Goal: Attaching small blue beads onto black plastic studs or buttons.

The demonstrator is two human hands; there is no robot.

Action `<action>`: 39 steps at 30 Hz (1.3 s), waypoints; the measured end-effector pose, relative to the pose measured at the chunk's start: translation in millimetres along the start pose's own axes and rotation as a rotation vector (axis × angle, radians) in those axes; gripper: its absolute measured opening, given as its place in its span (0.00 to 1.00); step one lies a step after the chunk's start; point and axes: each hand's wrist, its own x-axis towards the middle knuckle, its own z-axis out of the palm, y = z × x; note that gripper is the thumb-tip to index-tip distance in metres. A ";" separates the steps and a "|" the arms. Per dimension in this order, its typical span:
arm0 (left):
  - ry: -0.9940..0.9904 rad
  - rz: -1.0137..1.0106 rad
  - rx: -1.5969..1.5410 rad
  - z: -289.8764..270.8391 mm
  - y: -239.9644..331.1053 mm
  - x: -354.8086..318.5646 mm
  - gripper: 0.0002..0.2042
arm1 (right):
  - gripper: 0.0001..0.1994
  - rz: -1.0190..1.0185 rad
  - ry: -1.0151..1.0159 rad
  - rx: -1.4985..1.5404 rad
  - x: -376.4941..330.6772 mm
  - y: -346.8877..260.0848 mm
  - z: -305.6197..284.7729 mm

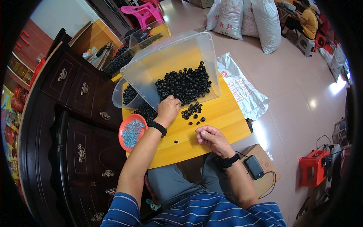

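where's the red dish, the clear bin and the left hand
red dish [123, 128], head view, on its bare left rim
clear bin [166, 56], head view, on its see-through upper wall
left hand [168, 108], head view, on the back of the hand

Dark wooden cabinet, pink plastic chair, white sacks, red stool.
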 end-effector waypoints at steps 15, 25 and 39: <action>0.206 -0.011 -0.322 -46.9 13.2 -51.4 0.02 | 0.10 0.011 0.028 -0.048 3.0 3.5 -1.0; 0.003 -0.426 -0.846 -70.8 39.4 -211.8 0.02 | 0.09 -0.246 0.374 -0.808 19.6 -11.8 -1.6; -0.008 -0.571 -1.177 -59.7 43.9 -289.3 0.04 | 0.14 -0.301 0.504 -1.745 33.4 -46.3 14.9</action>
